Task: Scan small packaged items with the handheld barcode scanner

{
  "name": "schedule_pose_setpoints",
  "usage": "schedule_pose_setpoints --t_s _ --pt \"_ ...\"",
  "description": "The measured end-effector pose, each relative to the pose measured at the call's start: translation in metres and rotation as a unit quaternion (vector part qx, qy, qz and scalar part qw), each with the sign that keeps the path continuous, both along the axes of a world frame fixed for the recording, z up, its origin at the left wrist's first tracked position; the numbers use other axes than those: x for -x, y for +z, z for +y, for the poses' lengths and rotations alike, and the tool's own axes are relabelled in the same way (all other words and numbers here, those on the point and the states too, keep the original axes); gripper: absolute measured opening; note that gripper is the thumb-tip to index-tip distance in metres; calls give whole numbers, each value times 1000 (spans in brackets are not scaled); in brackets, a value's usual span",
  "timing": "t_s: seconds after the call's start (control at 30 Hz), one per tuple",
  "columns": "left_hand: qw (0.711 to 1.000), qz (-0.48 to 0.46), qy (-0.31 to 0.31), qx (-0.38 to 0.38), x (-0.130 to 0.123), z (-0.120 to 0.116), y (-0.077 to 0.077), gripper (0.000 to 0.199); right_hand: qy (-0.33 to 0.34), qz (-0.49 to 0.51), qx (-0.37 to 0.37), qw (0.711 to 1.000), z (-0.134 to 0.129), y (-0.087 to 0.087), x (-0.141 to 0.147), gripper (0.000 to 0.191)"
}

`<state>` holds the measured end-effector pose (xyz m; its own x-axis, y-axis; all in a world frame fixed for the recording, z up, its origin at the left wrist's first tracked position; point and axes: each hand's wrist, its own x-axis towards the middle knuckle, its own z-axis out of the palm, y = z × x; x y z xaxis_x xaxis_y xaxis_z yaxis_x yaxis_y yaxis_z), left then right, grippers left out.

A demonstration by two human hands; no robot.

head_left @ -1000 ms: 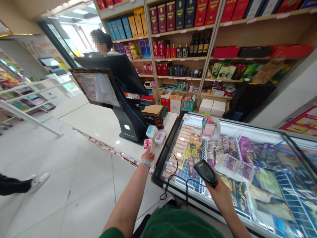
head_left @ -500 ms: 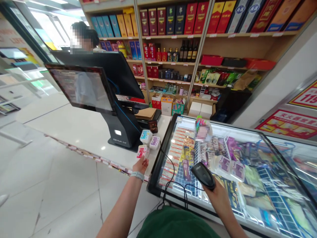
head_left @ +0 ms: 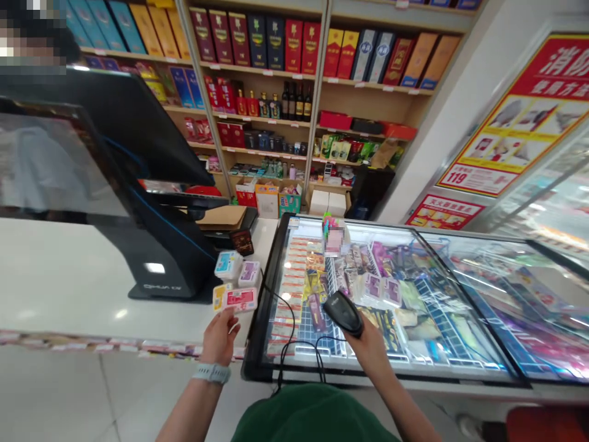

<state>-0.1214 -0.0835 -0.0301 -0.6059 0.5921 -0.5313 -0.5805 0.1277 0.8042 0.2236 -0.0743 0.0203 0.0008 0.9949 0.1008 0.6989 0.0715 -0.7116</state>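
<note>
My left hand [head_left: 219, 336] holds a flat pink-and-white package [head_left: 235, 299] at the counter's front edge. Beside it, a blue-and-white tub [head_left: 228, 265] and a purple-and-white tub [head_left: 249, 274] stand on the white counter [head_left: 59, 288]. My right hand [head_left: 369, 348] is shut around a black handheld barcode scanner [head_left: 343, 313], above the near rim of a glass-topped freezer [head_left: 262, 350]. The scanner's thin black cable [head_left: 288, 344] loops across the glass.
A black POS terminal [head_left: 161, 264] stands on the counter, with a person [head_left: 32, 43] partly visible behind it. Shelves of boxed liquor and bottles [head_left: 262, 80] stand behind the counter, and cartons [head_left: 271, 199] sit on the floor below. A red-and-yellow poster [head_left: 519, 116] hangs at right.
The view has swung right. My left hand has turned the pink-and-white package flatter and moved it slightly from the tubs. The scanner stays in my right hand.
</note>
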Motion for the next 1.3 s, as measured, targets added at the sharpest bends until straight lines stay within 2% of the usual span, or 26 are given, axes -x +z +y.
schedule_pose_setpoints --t_s 0.13,0.23,0.37,0.5,0.63,0.73,0.9,1.1,1.3 --pt "992 -91 -56 -70 -20 20 24 13 -7 20 -1 1000 -3 8 6 34" --pt "977 -175 -87 -88 -34 33 36 10 -17 27 -4 999 -6 11 10 33" --pt "959 -242 -136 -52 -45 42 34 11 -36 35 -1 999 -12 10 15 29" --pt "935 -284 -211 8 -53 40 29 24 -42 43 1 998 -15 12 20 29" --pt "919 -263 -292 -27 -63 33 32 46 -44 36 3 998 -13 16 22 26" --pt "924 -215 -313 -32 -69 30 32 49 -37 24 4 999 -11 19 21 19" --pt "951 -120 -283 -8 -73 38 31 32 -35 40 -10 999 -7 24 16 24" --pt "954 -73 -292 -22 -77 50 44 20 -44 56 -20 997 -1 26 6 28" --pt "959 -45 -269 -74 -79 60 42 22 -31 47 -13 998 2 17 2 31"
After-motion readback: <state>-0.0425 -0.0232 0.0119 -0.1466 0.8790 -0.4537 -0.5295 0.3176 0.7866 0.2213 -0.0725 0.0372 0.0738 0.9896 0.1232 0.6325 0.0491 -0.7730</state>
